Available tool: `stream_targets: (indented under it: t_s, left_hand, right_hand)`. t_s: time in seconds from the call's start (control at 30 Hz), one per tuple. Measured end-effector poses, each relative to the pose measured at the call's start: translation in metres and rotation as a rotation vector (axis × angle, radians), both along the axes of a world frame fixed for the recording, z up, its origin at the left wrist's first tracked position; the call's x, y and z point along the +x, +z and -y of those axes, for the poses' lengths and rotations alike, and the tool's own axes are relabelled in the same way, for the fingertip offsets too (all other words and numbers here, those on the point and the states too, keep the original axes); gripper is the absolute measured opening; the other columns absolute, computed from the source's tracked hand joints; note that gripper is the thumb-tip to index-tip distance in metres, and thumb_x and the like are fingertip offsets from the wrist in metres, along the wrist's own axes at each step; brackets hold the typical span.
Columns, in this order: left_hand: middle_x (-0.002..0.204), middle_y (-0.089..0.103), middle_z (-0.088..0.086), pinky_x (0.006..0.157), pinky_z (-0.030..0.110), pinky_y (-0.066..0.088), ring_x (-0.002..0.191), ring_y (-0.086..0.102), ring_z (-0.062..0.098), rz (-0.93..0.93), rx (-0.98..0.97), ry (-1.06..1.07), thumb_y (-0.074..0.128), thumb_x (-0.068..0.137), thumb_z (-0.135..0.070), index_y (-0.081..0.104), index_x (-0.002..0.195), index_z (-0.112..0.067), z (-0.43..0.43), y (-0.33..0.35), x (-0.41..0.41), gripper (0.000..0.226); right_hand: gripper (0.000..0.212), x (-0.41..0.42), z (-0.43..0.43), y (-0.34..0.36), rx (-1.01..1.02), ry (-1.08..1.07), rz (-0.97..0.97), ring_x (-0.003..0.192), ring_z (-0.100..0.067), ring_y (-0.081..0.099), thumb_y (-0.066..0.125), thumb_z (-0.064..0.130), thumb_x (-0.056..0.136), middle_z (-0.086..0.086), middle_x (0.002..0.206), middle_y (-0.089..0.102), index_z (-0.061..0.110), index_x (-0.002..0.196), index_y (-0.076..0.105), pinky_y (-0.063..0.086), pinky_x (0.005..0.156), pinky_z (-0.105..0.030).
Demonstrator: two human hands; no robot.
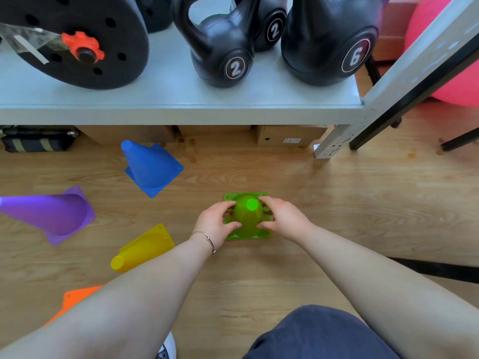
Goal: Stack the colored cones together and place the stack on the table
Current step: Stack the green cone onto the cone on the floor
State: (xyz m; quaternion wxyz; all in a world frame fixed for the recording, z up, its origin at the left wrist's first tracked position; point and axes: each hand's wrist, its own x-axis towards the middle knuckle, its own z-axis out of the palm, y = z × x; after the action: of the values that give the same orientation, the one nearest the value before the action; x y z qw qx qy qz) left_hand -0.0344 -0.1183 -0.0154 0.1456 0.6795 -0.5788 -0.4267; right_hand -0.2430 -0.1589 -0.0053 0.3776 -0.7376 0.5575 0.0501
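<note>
A green cone (pixel 247 218) stands upright on the wooden floor (pixel 337 203), with a thin red-orange edge showing under its base. My left hand (pixel 216 225) grips its left side and my right hand (pixel 281 218) grips its right side. A blue cone (pixel 151 168) stands tilted further back to the left. On its side at the far left lies a purple cone (pixel 51 215). A yellow cone (pixel 143 248) also lies on its side, near my left forearm. An orange cone (pixel 75 300) is partly hidden behind that forearm.
A grey shelf (pixel 181 110) spans the back, carrying black kettlebells (pixel 220 47) and a black weight plate (pixel 77 40). Cardboard boxes (pixel 287 137) and a dark bag (pixel 39 142) sit under it. A pink ball (pixel 453 60) is at the right. My knee (pixel 318 335) is at the bottom.
</note>
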Motion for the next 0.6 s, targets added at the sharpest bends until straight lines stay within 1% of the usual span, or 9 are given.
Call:
stream_targets:
  t_s: [0.1,0.17,0.2,0.27,0.33,0.4,0.47,0.53,0.6]
  left_hand:
    - [0.131,0.058,0.005,0.100,0.038,0.048,0.116,0.059,0.022,0.117,0.042,-0.114,0.076,0.078,-0.030,0.051,0.134,-0.020,0.005,0.002,0.002,0.062]
    - [0.136,0.051,0.006,0.102,0.041,0.044,0.124,0.051,0.027,0.281,0.086,-0.225,0.066,0.085,-0.035,0.040,0.141,-0.021,0.007,0.007,0.003,0.063]
    - [0.136,0.048,0.007,0.101,0.042,0.044,0.125,0.047,0.029,0.376,0.091,-0.266,0.062,0.088,-0.039,0.036,0.143,-0.022,0.008,0.011,0.003,0.063]
    - [0.135,0.047,0.008,0.095,0.043,0.042,0.123,0.045,0.031,0.548,0.050,-0.296,0.053,0.092,-0.044,0.031,0.144,-0.021,0.010,0.021,0.005,0.061]
    - [0.136,0.045,0.008,0.096,0.042,0.039,0.125,0.043,0.030,0.640,-0.020,-0.271,0.049,0.092,-0.047,0.030,0.145,-0.020,0.014,0.031,0.008,0.062]
    - [0.141,0.043,0.008,0.103,0.043,0.034,0.130,0.038,0.030,0.680,-0.089,-0.236,0.048,0.091,-0.050,0.027,0.147,-0.019,0.021,0.040,0.013,0.067]
    - [0.147,0.037,0.010,0.112,0.046,0.026,0.138,0.031,0.030,0.712,-0.135,-0.210,0.047,0.090,-0.054,0.023,0.149,-0.019,0.029,0.050,0.019,0.073]
    - [0.153,0.031,0.011,0.116,0.049,0.021,0.144,0.025,0.030,0.736,-0.169,-0.176,0.047,0.089,-0.057,0.020,0.151,-0.018,0.036,0.061,0.024,0.077]
    - [0.157,0.026,0.011,0.118,0.050,0.018,0.146,0.020,0.030,0.754,-0.184,-0.139,0.047,0.089,-0.058,0.018,0.152,-0.018,0.040,0.073,0.030,0.080]
  right_hand:
    - [0.078,-0.001,0.004,0.005,-0.022,0.101,-0.093,0.122,-0.033,0.055,0.073,0.036,0.083,-0.014,0.138,0.053,0.017,0.148,0.035,0.046,0.099,-0.038]
    - [0.074,-0.003,0.008,0.013,-0.058,0.194,-0.165,0.121,-0.034,0.055,0.068,0.035,0.087,-0.013,0.140,0.050,0.019,0.150,0.033,0.048,0.095,-0.040]
    - [0.071,-0.004,0.011,0.017,-0.090,0.242,-0.198,0.119,-0.034,0.055,0.066,0.035,0.089,-0.011,0.139,0.050,0.020,0.150,0.032,0.050,0.092,-0.041]
    - [0.066,-0.008,0.017,0.029,-0.171,0.295,-0.246,0.118,-0.033,0.054,0.063,0.034,0.091,-0.009,0.136,0.051,0.020,0.148,0.034,0.052,0.084,-0.042]
    - [0.062,-0.009,0.023,0.043,-0.267,0.286,-0.273,0.116,-0.033,0.052,0.064,0.034,0.090,-0.010,0.132,0.053,0.017,0.144,0.039,0.053,0.081,-0.044]
    - [0.062,-0.006,0.031,0.056,-0.376,0.267,-0.300,0.114,-0.036,0.053,0.069,0.034,0.086,-0.014,0.128,0.056,0.011,0.138,0.046,0.051,0.087,-0.045]
    - [0.067,-0.002,0.041,0.066,-0.482,0.255,-0.327,0.114,-0.039,0.056,0.077,0.036,0.078,-0.017,0.123,0.060,0.007,0.133,0.053,0.048,0.097,-0.049]
    - [0.074,0.005,0.049,0.077,-0.550,0.235,-0.348,0.120,-0.039,0.055,0.080,0.042,0.073,-0.017,0.125,0.060,0.008,0.132,0.054,0.045,0.104,-0.051]
    - [0.077,0.015,0.054,0.088,-0.586,0.222,-0.351,0.127,-0.038,0.051,0.077,0.046,0.074,-0.017,0.132,0.057,0.008,0.136,0.051,0.040,0.108,-0.053]
